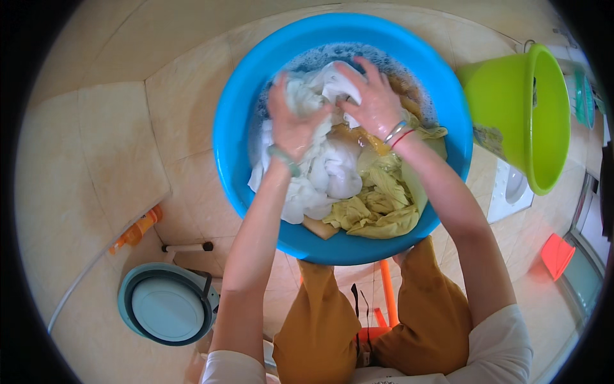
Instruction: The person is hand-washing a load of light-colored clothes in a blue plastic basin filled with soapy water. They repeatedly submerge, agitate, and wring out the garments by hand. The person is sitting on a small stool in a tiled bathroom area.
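A large blue basin point(231, 137) holds sudsy water and wet laundry. White cloth point(342, 168) lies bunched through its left and middle part. My left hand point(295, 121), with a pale green bangle at the wrist, grips a wet bundle of this cloth between thumb and fingers. Opposite it, my right hand point(374, 105) pinches a raised fold between thumb and forefinger, its other fingers spread. It wears a silver bangle and a red cord. Yellow-green cloth point(384, 205) is heaped at the near right. A tan flat piece point(320, 228) shows by the near rim.
A lime-green bucket point(499, 102) is tilted at the right, beside a white floor fixture point(511, 189). To the lower left sits a grey-green collapsible basin point(167, 310). An orange bottle point(137, 229) is near the left wall. My knees point(320, 320) are close to the blue basin's near rim.
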`<state>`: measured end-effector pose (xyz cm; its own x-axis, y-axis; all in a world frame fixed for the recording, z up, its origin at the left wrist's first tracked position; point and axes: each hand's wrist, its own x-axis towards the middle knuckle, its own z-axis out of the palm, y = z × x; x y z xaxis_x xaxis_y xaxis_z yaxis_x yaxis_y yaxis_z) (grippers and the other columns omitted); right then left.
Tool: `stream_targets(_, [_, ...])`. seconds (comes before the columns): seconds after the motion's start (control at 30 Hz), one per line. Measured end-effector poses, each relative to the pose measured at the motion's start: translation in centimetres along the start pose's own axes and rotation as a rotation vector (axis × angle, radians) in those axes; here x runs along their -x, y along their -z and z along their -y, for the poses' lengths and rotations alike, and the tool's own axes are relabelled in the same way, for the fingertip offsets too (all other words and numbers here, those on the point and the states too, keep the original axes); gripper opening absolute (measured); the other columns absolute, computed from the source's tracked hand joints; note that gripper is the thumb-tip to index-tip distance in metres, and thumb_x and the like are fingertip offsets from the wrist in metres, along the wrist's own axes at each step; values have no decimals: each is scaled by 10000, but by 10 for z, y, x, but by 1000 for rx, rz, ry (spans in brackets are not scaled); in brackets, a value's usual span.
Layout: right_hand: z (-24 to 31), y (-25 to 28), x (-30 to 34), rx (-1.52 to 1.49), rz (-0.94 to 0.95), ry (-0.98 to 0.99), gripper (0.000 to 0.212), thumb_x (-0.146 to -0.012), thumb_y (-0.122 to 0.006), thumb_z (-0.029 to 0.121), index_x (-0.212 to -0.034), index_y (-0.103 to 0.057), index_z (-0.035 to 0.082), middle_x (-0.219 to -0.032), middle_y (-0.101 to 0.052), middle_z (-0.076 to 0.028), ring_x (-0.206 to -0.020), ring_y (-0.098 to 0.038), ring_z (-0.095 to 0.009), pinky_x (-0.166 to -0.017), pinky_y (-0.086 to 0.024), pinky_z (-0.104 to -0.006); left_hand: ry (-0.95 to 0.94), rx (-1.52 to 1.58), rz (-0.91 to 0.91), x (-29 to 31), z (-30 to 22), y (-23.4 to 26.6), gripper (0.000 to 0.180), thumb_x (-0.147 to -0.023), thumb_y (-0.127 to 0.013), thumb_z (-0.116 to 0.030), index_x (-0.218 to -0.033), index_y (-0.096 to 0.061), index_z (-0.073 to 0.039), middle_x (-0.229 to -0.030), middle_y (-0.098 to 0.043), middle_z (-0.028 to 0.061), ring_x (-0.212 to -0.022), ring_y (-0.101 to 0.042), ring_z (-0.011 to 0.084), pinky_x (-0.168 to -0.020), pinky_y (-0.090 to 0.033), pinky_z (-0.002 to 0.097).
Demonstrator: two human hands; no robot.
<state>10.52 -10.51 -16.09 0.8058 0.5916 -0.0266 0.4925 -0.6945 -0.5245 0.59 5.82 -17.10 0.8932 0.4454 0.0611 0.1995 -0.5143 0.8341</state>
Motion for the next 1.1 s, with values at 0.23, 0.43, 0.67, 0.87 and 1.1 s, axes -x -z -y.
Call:
stream_targets(0.23, [-25,-54,3,384,129,62,479,-818,-558,100,-1277,-545,236,-1341,-463,-133,-1123,-511,-374,-820,-535,-456,283,-136,322,-19,53,-56,658,-799,-545,-57,-1433,-381,-115,-1368,-468,243,-1283,-409,426,-1081,-338,409])
stream_targets(0.43, [-15,-48,-45,-22,386,-494,346,-818,-617,165,-1163,-593,150,-1186,-580,-136,-1043,-586,-345,-862,-509,-427,613,732,142,-24,77,-55,491,-851,-551,-114,-1340,-513,-87,-1348,-514,160,-1248,-473,301,-1030,-403,363])
stream_targets(0.67, [75,2,30,-379,64,205,408,-705,-754,232,-1083,-621,153,-1029,-598,-85,-935,-602,-300,-772,-511,-403,844,1918,731,-25,20,-12,405,-970,-525,-334,-1268,-522,-59,-1193,-602,112,-1072,-593,226,-954,-478,373])
stream_targets(0.87, [103,28,66,-166,-77,550,424,-628,-760,301,-1023,-660,187,-973,-538,35,-843,-493,-186,-666,-499,-323,622,1359,241,18,-28,-18,485,-983,-492,-127,-1438,-340,-54,-1325,-482,141,-1127,-551,201,-983,-480,324])
stream_targets(1.1, [112,22,51,-113,-276,461,363,-643,-741,418,-928,-627,223,-931,-497,21,-870,-510,-184,-558,-500,-282,978,1557,333,3,-60,-6,674,-917,-467,-615,-1295,-513,-60,-1143,-611,122,-1046,-597,224,-907,-495,378])
